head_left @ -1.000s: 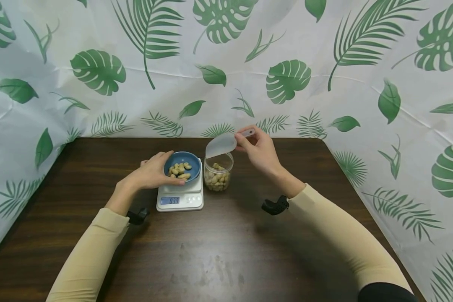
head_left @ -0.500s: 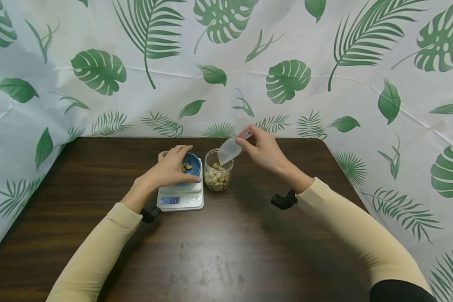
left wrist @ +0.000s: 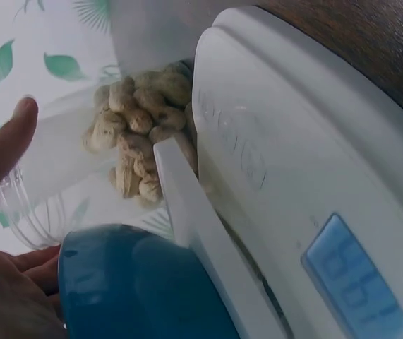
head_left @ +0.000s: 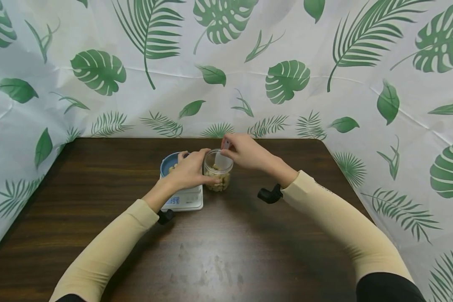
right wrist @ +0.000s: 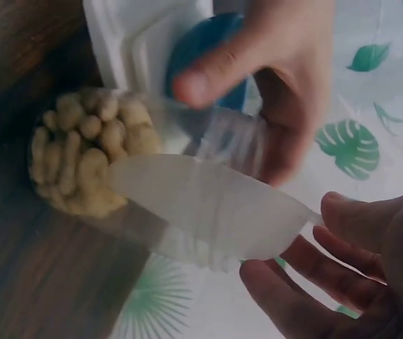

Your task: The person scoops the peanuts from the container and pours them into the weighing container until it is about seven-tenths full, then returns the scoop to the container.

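Observation:
My right hand (head_left: 245, 152) pinches the handle of a translucent white scoop (right wrist: 201, 201). The scoop's blade dips through the mouth of a clear jar (head_left: 228, 170), its tip reaching the unshelled peanuts (right wrist: 81, 152) inside. At the jar's left side is my left hand (head_left: 188, 170), thumb in front and fingers behind, spread apart near its neck. In the left wrist view a gap shows between the thumb and the jar wall. Partly hidden behind that hand, a blue bowl (head_left: 168, 163) with peanuts sits on a white kitchen scale (head_left: 190, 202).
The scale's lit display (left wrist: 356, 279) faces the near side, left of the jar. Scale and jar stand close together on a dark wooden table (head_left: 219, 251). A leaf-patterned sheet (head_left: 226, 75) hangs behind the table's far edge.
My left hand has let go of the bowl and moved right to the jar. The right hand has tilted the scoop down and lowered it into the jar. The display reading has changed.

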A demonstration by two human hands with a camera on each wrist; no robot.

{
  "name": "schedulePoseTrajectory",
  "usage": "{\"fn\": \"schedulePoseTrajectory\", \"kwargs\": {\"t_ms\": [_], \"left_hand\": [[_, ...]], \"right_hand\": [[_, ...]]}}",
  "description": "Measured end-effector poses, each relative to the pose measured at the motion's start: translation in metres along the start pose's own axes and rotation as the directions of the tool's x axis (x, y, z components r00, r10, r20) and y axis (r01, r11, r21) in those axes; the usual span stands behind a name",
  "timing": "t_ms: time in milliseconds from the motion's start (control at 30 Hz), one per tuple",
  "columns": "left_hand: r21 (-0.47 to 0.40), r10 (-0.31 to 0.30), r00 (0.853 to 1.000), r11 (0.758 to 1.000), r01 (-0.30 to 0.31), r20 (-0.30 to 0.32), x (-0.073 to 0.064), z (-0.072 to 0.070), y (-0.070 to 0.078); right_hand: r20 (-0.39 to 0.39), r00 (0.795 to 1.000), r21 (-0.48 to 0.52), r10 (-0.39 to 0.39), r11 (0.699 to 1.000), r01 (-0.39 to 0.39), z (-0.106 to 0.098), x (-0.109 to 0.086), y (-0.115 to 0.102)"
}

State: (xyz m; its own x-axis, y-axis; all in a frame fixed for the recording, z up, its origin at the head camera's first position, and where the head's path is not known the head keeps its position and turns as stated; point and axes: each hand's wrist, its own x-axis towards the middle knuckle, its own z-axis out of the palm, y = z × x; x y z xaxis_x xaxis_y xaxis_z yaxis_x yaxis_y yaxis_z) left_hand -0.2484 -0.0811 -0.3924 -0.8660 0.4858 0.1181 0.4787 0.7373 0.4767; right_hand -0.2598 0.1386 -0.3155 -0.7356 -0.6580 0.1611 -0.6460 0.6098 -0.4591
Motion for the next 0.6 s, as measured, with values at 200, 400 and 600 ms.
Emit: {"fn": "schedulePoseTrajectory", "kwargs": {"t_ms": [200,400,600], "left_hand": [[-0.012,0.002,1.000,1.000,-0.002,-0.016,0.001,0.001,0.001],[-0.011,0.001,1.000,1.000,-0.001,-0.006,0.001,0.000,0.001],[-0.029,-0.004,1.000,1.000,0.004,-0.002,0.001,0.000,0.001]], "right_hand": [[0.022,0.999,0.020,0.025,0.999,-0.025,0.012,0.004,0.001],[-0.021,0.999,0.046,0.044,0.998,-0.043,0.012,0.005,0.000],[-0.035,0.996,0.071,0.077,0.995,-0.074,0.018,0.005,0.002]]}}
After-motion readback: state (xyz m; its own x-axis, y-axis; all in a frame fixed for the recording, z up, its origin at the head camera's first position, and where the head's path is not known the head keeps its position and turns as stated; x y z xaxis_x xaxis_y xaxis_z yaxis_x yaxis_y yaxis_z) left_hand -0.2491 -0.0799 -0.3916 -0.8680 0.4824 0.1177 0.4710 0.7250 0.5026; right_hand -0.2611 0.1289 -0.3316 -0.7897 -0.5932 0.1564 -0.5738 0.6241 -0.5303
